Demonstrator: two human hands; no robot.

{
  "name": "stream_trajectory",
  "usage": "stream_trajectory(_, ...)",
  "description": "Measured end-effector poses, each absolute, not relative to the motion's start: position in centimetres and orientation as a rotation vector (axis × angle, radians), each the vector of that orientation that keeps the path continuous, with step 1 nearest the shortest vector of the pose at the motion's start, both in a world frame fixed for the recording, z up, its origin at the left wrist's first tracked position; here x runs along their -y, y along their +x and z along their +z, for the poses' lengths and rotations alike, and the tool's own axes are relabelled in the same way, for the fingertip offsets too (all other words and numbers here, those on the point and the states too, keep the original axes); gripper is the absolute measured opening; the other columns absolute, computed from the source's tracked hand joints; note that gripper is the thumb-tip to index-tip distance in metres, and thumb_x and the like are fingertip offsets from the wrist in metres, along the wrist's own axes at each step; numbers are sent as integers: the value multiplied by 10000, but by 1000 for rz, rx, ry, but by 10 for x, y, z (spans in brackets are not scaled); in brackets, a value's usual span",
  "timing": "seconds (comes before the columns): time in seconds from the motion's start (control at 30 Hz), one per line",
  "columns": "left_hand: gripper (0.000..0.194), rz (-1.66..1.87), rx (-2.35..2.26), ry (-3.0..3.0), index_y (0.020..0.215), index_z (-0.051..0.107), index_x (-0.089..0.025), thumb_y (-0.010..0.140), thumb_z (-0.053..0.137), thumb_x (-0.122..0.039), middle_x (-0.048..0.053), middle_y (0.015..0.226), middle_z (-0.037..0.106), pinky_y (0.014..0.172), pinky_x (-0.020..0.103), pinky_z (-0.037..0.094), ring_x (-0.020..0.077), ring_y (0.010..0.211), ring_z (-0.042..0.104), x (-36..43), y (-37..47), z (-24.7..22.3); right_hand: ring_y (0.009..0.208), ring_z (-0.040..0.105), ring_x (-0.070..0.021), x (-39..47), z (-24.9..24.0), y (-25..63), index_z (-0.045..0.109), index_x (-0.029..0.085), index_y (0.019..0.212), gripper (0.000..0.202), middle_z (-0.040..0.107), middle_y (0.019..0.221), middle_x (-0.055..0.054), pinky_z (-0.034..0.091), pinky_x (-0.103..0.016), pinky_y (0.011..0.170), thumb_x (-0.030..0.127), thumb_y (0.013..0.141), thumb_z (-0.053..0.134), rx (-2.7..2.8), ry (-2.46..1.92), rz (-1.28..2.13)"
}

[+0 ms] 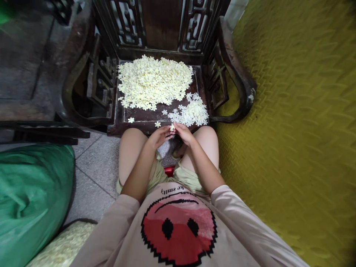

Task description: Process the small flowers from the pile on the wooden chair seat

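My left hand (160,136) and my right hand (183,132) meet at the front edge of a dark wooden chair seat (139,115). Between their fingertips is a small pale flower (172,127), pinched by both hands. A large heap of cream flowers (155,81) covers the back and left of the seat. To the right, nearer my hands, lies a smaller, whiter pile (194,111). Two single flowers, one at the left (131,120) and one beside my left hand (157,124), rest near the front edge.
Curved wooden armrests (241,85) flank the seat, with a carved backrest (164,26) behind. A yellow textured surface (292,129) fills the right side. At the lower left are a green sack (33,196) and a pale heap (65,244) on the tiled floor (94,167).
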State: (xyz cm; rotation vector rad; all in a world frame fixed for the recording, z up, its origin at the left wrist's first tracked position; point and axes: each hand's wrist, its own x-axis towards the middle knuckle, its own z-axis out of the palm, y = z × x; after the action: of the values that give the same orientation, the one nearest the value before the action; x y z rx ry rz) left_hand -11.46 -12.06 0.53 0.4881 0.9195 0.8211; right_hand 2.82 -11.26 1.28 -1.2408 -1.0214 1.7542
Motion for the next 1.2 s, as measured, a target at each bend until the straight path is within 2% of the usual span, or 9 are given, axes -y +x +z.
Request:
stream_trajectory(0.27, 295, 779, -893, 502, 674, 608, -171, 604, 706, -440, 63, 752, 651, 739, 326, 472, 153, 739, 605, 120, -112, 3, 585, 489, -81, 113, 12, 30, 535, 172, 657, 417, 497, 601, 29, 429, -227, 624, 585, 661, 596, 919, -1210, 1794)
stream_trajectory(0.43, 307, 966, -1073, 570, 684, 595, -167, 601, 700, -443, 10, 654, 604, 710, 276, 448, 109, 652, 569, 119, -106, -2, 636, 538, -94, 115, 12, 28, 569, 186, 748, 433, 564, 661, 11, 444, -224, 627, 606, 646, 590, 893, -1192, 1811)
stream_trajectory(0.53, 270, 1076, -1195, 685, 694, 618, -156, 614, 687, -404, -1, 638, 599, 679, 253, 432, 107, 640, 550, 120, -103, -3, 672, 551, -102, 116, 13, 24, 601, 197, 833, 408, 605, 715, 6, 437, -222, 636, 524, 600, 673, 963, -1234, 1722)
stream_trajectory(0.7, 190, 1164, -1380, 757, 677, 620, -153, 656, 648, -340, -13, 612, 584, 633, 225, 416, 97, 610, 519, 120, -100, -7, 647, 547, -101, 117, 4, 21, 623, 184, 863, 369, 632, 707, 9, 433, -240, 653, 366, 559, 729, 897, -1321, 1644)
stream_trajectory(0.9, 227, 1196, -1409, 597, 705, 590, -161, 703, 609, -387, -18, 610, 565, 604, 214, 419, 79, 563, 498, 116, -100, -16, 589, 525, -82, 116, 1, 23, 643, 168, 767, 258, 628, 663, 13, 423, -228, 620, 314, 566, 710, 878, -1337, 1653)
stream_trajectory(1.07, 277, 1248, -1446, 605, 731, 550, -173, 726, 578, -449, -6, 668, 573, 616, 213, 425, 95, 632, 557, 114, -102, -20, 568, 527, -70, 115, 2, 24, 615, 164, 738, 213, 597, 609, 36, 414, -205, 580, 267, 570, 696, 763, -1349, 1656)
stream_trajectory(1.2, 260, 1214, -1443, 491, 759, 531, -176, 722, 586, -427, -5, 701, 577, 638, 217, 434, 104, 684, 593, 114, -99, -20, 557, 534, -56, 113, 0, 24, 598, 161, 741, 161, 587, 602, 45, 418, -179, 560, 218, 606, 665, 654, -1346, 1699)
